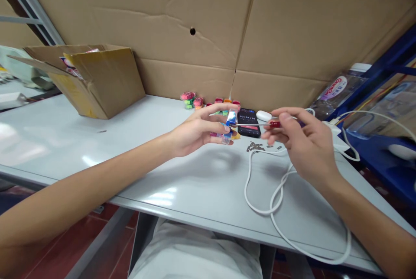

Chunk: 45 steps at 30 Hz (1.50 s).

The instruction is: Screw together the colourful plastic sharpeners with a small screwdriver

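My left hand (203, 129) is closed around a small blue and clear plastic piece (231, 117), thumb in front and fingers behind it. In my right hand (302, 138) is a screwdriver with a red handle (274, 124), held between thumb and fingers. Its thin metal shaft points left, and the tip meets the blue piece near my left thumb; the exact contact is too small to make out. Below the shaft lies a small heap of flat metal bits (255, 147). Behind my left hand, several colourful plastic pieces (188, 97) are partly hidden by my fingers.
A phone (248, 116) showing a timer lies beside a white earbud case (264, 115). A white cable (274, 209) loops over the table's right side. An open cardboard box (107, 82) stands at left, a plastic bottle (338, 88) at right. Cardboard (162, 32) walls the back.
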Motion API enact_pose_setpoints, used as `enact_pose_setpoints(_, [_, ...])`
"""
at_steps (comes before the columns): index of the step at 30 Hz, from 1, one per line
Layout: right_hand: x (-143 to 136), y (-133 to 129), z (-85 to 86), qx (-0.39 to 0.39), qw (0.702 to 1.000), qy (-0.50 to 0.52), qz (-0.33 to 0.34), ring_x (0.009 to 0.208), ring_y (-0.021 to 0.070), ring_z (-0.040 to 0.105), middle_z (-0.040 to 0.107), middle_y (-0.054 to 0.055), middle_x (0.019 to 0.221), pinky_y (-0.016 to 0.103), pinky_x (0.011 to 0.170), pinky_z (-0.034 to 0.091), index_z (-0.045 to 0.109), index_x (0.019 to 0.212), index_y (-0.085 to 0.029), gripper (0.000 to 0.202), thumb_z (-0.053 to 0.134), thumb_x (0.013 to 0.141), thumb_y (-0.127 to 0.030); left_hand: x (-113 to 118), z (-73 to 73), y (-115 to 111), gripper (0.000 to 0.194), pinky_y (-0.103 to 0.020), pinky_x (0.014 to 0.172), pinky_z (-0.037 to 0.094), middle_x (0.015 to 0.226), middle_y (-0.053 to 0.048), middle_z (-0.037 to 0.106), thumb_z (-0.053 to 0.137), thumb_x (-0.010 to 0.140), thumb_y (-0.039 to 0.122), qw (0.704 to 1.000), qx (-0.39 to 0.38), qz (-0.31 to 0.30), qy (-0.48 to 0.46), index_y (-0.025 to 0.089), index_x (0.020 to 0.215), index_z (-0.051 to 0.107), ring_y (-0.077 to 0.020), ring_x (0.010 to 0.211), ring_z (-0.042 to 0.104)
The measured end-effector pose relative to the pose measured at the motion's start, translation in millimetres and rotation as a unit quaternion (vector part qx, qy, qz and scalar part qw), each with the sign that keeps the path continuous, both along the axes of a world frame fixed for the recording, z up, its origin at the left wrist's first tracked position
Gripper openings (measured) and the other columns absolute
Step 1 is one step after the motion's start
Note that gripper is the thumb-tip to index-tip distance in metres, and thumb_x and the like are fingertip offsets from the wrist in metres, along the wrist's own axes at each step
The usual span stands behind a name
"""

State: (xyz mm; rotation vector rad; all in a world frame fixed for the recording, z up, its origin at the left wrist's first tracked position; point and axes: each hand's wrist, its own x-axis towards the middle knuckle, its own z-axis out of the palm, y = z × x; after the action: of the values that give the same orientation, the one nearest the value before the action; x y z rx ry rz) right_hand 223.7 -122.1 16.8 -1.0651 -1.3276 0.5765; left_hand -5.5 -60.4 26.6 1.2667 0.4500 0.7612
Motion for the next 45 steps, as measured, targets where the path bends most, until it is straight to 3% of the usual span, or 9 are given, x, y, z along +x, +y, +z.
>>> enact_pose_setpoints(4, [7.4,5.5,-1.6,-0.104,0.992,0.026,0.067,0.04,0.0104,0.057,0.064,-0.002,0.063,0.019,0.03,0.035,0.067,0.101,-0.019,0.036,0.074,0.086,-0.051,-3.7,-0.3,8.8,0.056,-0.036,0.085,0.059,0.121,-0.008,0.068,0.077,0.078,0.012,0.995,0.075,0.052,0.046,0.027,0.131,0.067,-0.0199,0.097,0.071])
enact_pose_setpoints(10, [0.9,3.1,-9.0,-0.148,0.978,0.005,0.146,0.068,0.017,0.073,0.077,0.005,0.078,0.024,0.056,0.056,0.07,0.1,-0.018,0.038,0.086,0.075,-0.042,-15.3,5.1,21.9,0.058,-0.036,0.091,0.056,0.127,-0.01,0.071,0.079,0.083,0.024,0.954,0.279,0.086,0.072,0.026,0.139,0.064,-0.0227,0.109,0.068])
enact_pose_setpoints(17, [-6.5,3.0,-25.7,-0.176,0.965,-0.06,0.186,0.079,0.0209,0.074,0.077,0.007,0.086,0.038,0.078,0.062,0.069,0.088,-0.019,0.039,0.091,0.065,-0.041,-16.4,18.2,4.2,0.044,-0.033,0.08,0.059,0.128,-0.011,0.072,0.074,0.089,0.031,0.926,0.358,0.066,0.103,0.022,0.132,0.07,-0.024,0.101,0.07])
enact_pose_setpoints(20, [-5.1,4.3,-31.2,-0.161,0.965,-0.078,0.192,0.076,0.0167,0.071,0.074,0.003,0.084,0.033,0.076,0.06,0.065,0.088,-0.02,0.039,0.092,0.065,-0.035,-15.2,17.5,1.8,0.044,-0.031,0.077,0.059,0.131,-0.012,0.07,0.071,0.091,0.03,0.928,0.356,0.046,0.101,0.023,0.135,0.068,-0.0217,0.096,0.071])
enact_pose_setpoints(25, [-7.6,1.2,-31.7,-0.155,0.965,-0.077,0.198,0.051,0.0087,0.055,0.066,-0.001,0.079,0.022,0.042,0.039,0.062,0.092,-0.02,0.034,0.081,0.08,-0.046,-14.6,12.8,4.6,0.046,-0.031,0.072,0.057,0.111,-0.01,0.075,0.069,0.093,0.032,0.935,0.336,0.028,0.108,0.023,0.138,0.066,-0.0185,0.083,0.07])
enact_pose_setpoints(28, [-9.9,-0.2,-27.3,-0.118,0.975,-0.095,0.161,0.05,0.0073,0.044,0.055,-0.003,0.065,0.023,0.046,0.033,0.065,0.092,-0.018,0.033,0.062,0.095,-0.05,-13.9,10.3,5.4,0.047,-0.03,0.067,0.054,0.104,-0.009,0.076,0.069,0.094,0.034,0.939,0.32,0.021,0.125,0.022,0.14,0.064,-0.0178,0.08,0.069])
enact_pose_setpoints(31, [-10.0,-0.2,-23.8,-0.119,0.978,-0.071,0.154,0.055,0.0092,0.04,0.049,-0.002,0.065,0.025,0.049,0.031,0.068,0.092,-0.016,0.035,0.05,0.101,-0.045,-12.8,8.3,7.1,0.047,-0.03,0.071,0.055,0.118,-0.012,0.074,0.071,0.093,0.035,0.947,0.3,0.027,0.113,0.022,0.137,0.066,-0.0197,0.09,0.07])
enact_pose_setpoints(35, [-7.4,-0.6,-26.2,-0.111,0.976,-0.057,0.178,0.059,0.0101,0.043,0.05,-0.002,0.072,0.026,0.053,0.034,0.071,0.098,-0.018,0.024,0.05,0.098,-0.029,-12.3,6.8,11.9,0.043,-0.035,0.084,0.058,0.131,-0.013,0.069,0.074,0.09,0.034,0.969,0.238,0.04,0.056,0.023,0.131,0.07,-0.0241,0.106,0.069])
enact_pose_setpoints(45, [-9.0,-8.0,-28.6,-0.075,0.981,-0.119,0.135,0.054,0.0084,0.042,0.057,-0.001,0.077,0.024,0.047,0.033,0.072,0.116,-0.021,0.029,0.06,0.097,-0.039,-10.7,10.7,9.6,0.034,-0.039,0.084,0.061,0.132,-0.013,0.068,0.074,0.089,0.025,0.99,0.139,0.018,-0.006,0.021,0.122,0.072,-0.0252,0.104,0.072])
